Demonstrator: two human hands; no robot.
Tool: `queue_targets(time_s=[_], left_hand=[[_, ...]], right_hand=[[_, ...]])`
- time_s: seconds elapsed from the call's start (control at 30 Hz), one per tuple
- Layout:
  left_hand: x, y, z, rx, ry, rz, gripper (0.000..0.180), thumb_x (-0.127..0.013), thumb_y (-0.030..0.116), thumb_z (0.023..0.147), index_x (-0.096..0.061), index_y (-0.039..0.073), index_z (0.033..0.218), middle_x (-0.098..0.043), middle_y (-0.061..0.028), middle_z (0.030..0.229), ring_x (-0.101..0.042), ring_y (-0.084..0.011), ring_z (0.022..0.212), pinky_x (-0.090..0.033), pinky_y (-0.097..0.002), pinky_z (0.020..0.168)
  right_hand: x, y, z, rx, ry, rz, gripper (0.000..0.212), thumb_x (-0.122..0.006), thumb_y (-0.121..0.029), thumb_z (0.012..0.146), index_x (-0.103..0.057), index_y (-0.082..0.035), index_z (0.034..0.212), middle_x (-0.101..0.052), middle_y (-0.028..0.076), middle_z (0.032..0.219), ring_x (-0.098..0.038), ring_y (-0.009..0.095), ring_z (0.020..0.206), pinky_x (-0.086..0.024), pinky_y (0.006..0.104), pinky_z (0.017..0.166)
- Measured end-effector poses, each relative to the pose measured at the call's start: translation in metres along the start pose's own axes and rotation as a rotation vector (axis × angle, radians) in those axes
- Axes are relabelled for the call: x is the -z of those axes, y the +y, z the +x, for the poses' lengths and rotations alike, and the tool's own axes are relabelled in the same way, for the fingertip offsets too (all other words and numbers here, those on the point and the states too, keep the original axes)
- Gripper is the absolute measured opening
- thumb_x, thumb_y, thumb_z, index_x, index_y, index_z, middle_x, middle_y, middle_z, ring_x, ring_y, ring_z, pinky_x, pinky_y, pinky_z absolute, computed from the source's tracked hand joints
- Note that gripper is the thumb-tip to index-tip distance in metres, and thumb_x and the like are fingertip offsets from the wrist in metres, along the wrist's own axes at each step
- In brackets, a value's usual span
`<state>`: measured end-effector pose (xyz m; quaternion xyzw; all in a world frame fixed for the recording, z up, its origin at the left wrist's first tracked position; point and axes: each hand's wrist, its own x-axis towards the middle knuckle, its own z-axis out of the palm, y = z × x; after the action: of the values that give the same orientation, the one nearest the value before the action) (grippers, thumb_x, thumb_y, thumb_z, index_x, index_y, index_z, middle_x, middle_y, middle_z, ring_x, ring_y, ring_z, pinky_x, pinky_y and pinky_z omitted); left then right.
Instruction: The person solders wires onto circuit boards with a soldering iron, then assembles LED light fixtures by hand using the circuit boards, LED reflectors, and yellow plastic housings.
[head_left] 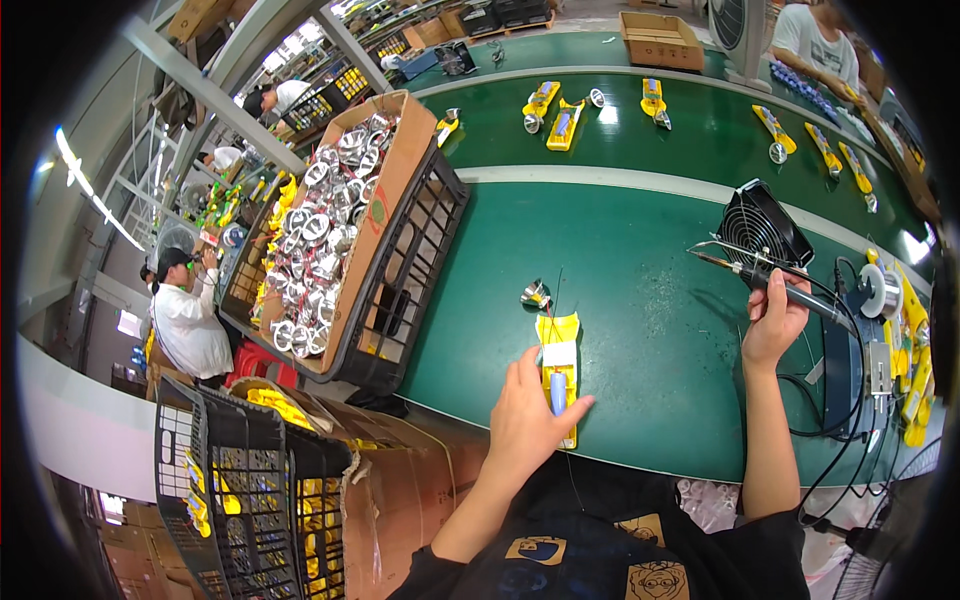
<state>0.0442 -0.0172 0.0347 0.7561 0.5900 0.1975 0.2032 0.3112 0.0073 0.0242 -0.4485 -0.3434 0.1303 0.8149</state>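
A yellow plastic flashlight housing lies on the green bench, with a blue cylindrical battery and a white piece in it. My left hand straddles the housing, fingers along its left side and thumb at its right edge. Just beyond the housing's far end sits a silver reflector with thin wires. Over to the right, my right hand grips a soldering iron raised above the bench. Its tip points left, away from the housing, and a thin metal guide runs beside it.
A small black fan stands behind the iron. At right are a solder spool, a blue soldering station and cables. A carton of reflectors in a black crate borders the left. Beyond, a conveyor carries yellow housings.
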Motion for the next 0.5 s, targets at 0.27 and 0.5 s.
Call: queue_targets(time_s=[0.27, 0.5], left_hand=[[0.026, -0.031, 0.006, -0.363, -0.130, -0.118, 0.042, -0.059, 0.001, 0.061, -0.051, 0.006, 0.102, -0.054, -0.0092, 0.098, -0.050, -0.0280, 0.089, -0.041, -0.0333, 0.077], [0.011, -0.036, 0.000, -0.435, 0.010, -0.305, 0.022, -0.058, 0.003, 0.069, -0.059, 0.005, 0.091, -0.057, -0.0072, 0.094, -0.051, -0.0230, 0.088, -0.041, -0.0314, 0.077]], right_hand=[[-0.001, 0.001, 0.001, 0.005, -0.002, -0.010, 0.013, -0.051, -0.013, 0.081, -0.042, -0.003, 0.080, -0.046, 0.002, 0.052, -0.036, 0.003, 0.039, -0.026, 0.0145, 0.035], [-0.001, 0.003, -0.004, -0.028, -0.015, -0.075, 0.012, -0.051, -0.010, 0.081, -0.041, -0.005, 0.082, -0.044, 0.001, 0.052, -0.035, 0.004, 0.037, -0.026, 0.0155, 0.033]])
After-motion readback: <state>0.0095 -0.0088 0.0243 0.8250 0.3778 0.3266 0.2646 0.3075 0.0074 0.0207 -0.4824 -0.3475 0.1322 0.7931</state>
